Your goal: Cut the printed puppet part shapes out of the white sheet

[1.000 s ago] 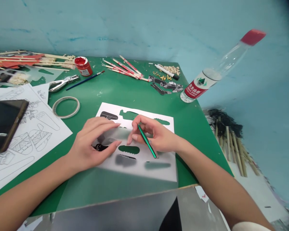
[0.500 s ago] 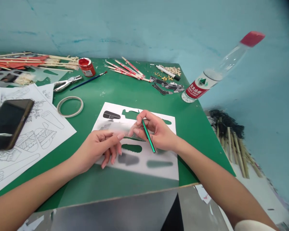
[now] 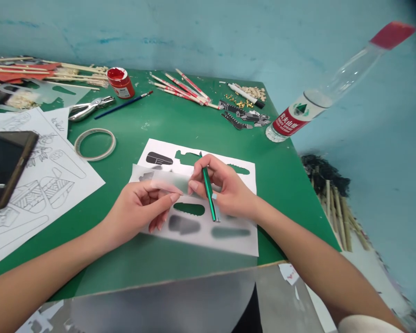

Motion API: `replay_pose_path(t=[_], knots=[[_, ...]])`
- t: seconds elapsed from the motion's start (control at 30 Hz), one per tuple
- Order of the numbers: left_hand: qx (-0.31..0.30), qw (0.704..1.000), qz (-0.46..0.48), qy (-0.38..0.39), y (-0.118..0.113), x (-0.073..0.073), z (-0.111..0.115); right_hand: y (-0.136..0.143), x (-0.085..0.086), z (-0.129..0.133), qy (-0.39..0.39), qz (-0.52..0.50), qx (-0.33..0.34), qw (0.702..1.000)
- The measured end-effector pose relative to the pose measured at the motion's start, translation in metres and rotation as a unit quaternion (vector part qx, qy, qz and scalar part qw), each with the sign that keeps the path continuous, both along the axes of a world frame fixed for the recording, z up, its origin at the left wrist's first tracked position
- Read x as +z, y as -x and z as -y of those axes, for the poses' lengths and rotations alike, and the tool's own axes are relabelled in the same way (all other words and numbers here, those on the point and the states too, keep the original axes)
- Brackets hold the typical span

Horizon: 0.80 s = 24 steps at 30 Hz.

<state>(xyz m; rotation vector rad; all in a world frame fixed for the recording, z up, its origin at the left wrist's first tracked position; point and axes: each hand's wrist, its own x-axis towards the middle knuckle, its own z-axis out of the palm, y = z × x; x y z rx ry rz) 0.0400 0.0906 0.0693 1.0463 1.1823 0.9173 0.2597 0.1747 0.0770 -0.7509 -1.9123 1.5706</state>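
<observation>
In the head view, my left hand (image 3: 143, 203) pinches the edge of a small translucent sheet (image 3: 169, 179) between thumb and fingers. My right hand (image 3: 222, 185) is curled round a green pen-like knife (image 3: 208, 192), its tip pointing away from me, while its fingertips touch the sheet's right side. Under both hands lies white paper (image 3: 241, 243) with cut-out openings and a dark printed shape (image 3: 159, 158) at its upper left. A larger translucent sheet (image 3: 166, 261) covers its lower part and hangs over the table's front edge.
On the green table (image 3: 138, 125) are a tape roll (image 3: 79, 144), pliers (image 3: 90, 108), a brush (image 3: 123, 105), an open red paint jar (image 3: 120, 84), red-white sticks (image 3: 185, 90) and black cut pieces (image 3: 235, 115). A bottle (image 3: 294, 115) stands right; a phone (image 3: 7, 162) lies on drawings left.
My left hand now pinches the small translucent sheet, which has risen into clearer view between both hands. The right hand keeps the green knife, now more upright. The whole view has shifted slightly.
</observation>
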Motion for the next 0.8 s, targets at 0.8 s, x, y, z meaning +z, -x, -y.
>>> replay_pose_path(t=[0.8], knots=[[0.012, 0.998, -0.055, 0.029, 0.0, 0.002, -0.003, 0.0, 0.001, -0.002, -0.004, -0.137, -0.07, 0.988]])
